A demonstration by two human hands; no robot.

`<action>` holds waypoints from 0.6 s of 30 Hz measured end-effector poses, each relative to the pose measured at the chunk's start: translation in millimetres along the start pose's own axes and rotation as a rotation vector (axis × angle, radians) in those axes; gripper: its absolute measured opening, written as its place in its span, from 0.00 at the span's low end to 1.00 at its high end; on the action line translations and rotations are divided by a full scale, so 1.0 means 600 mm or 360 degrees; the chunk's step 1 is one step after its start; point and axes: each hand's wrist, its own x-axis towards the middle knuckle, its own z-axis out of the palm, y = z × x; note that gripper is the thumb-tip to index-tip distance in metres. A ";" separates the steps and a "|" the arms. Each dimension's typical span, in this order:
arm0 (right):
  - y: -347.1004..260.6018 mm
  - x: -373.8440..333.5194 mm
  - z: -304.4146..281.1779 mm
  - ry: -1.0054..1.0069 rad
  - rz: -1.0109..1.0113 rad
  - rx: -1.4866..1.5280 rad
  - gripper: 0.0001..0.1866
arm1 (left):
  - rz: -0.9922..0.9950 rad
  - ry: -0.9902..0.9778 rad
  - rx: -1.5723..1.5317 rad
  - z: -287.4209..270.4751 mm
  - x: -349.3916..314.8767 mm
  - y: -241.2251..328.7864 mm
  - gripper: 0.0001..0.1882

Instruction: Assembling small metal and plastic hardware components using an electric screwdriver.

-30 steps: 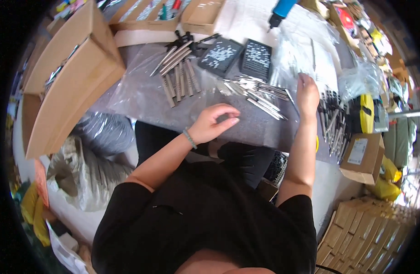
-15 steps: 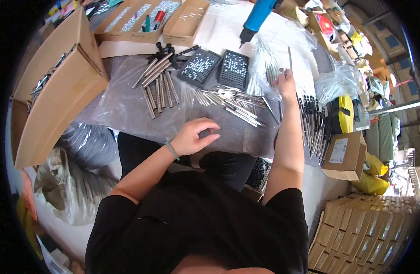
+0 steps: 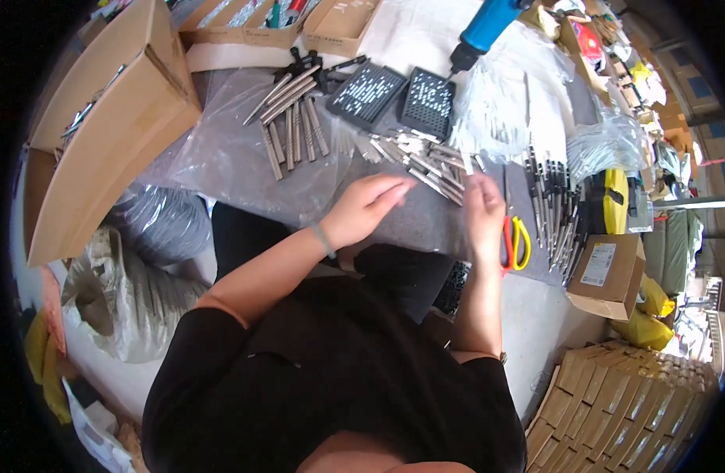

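Note:
My left hand [image 3: 369, 206] lies flat and open on the grey plastic-covered table [image 3: 221, 158], its fingertips close to a scatter of small metal pins [image 3: 418, 158]. My right hand [image 3: 485, 211] is raised beside it with its fingers closed on what looks like a thin clear plastic bag, which is hard to make out. Beyond the pins stand two black perforated trays [image 3: 366, 91] [image 3: 429, 98]. A bunch of thicker metal rods [image 3: 291, 126] lies to the left of them. A heap of clear bags [image 3: 504, 102] sits at the far right of the table.
A large open cardboard box [image 3: 110, 126] stands at the left, and shallow boxes [image 3: 339, 20] stand at the back. A blue power tool [image 3: 485, 27] hangs above. Red-and-yellow scissors [image 3: 514, 240], a row of dark tools [image 3: 555, 213] and a small carton [image 3: 607, 272] lie at the right. Stacked cartons [image 3: 615, 410] are lower right.
My right hand has drawn back from the heap of clear bags to a spot beside my left hand. My left hand has slid forward toward the pins.

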 end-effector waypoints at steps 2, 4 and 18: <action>-0.008 -0.043 0.048 -0.0146 -0.0016 0.0099 0.13 | -0.0190 -0.0056 -0.0274 0.014 0.025 0.001 0.14; -0.009 -0.057 0.067 -0.0244 0.0034 -0.0070 0.12 | -0.0353 -0.0099 -0.0556 0.008 0.037 -0.004 0.15; 0.013 -0.060 0.104 -0.0287 -0.0071 -0.0041 0.08 | -0.0364 0.0061 -0.0800 -0.034 0.018 -0.030 0.15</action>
